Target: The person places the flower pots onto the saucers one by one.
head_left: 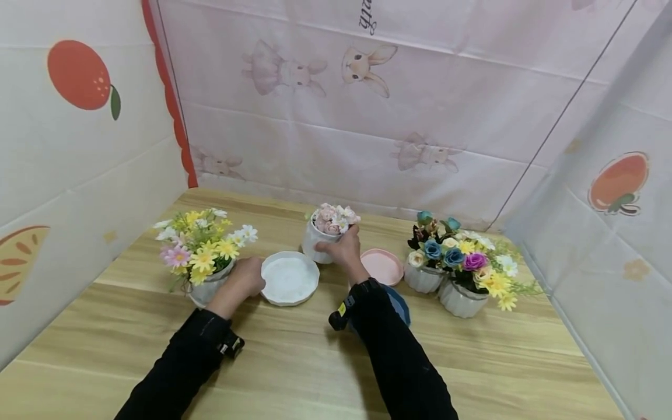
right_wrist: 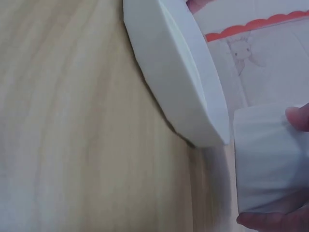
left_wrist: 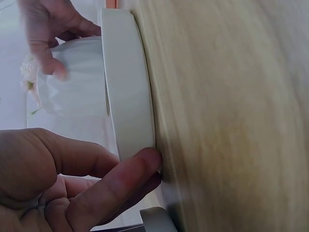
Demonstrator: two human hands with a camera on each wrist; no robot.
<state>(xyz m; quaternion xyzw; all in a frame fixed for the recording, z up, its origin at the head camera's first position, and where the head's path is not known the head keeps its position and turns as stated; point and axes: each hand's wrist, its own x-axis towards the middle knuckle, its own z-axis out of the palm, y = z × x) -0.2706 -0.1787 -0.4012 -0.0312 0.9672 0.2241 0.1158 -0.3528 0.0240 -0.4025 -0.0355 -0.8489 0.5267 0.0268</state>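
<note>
A round white dish [head_left: 290, 278] with a faceted rim lies on the table in front. The left hand [head_left: 248, 279] pinches its left edge; thumb and fingers [left_wrist: 130, 179] meet at the dish's side in the left wrist view. Just behind the dish is a white ribbed pot [head_left: 312, 239] of pale pink flowers [head_left: 332, 218]. Gripping this pot from the right is the right hand [head_left: 343, 249], with thumb and fingers on opposite sides in the right wrist view. The pot's base looks raised to about the dish's rim height.
At the left stands a pot of yellow and white flowers [head_left: 205, 251], close to the left forearm. A pink dish [head_left: 382, 266] and a blue dish [head_left: 400, 306], partly hidden by the right sleeve, lie right of centre. Two flower pots [head_left: 422, 279] stand farther right. Printed cloth walls surround the table.
</note>
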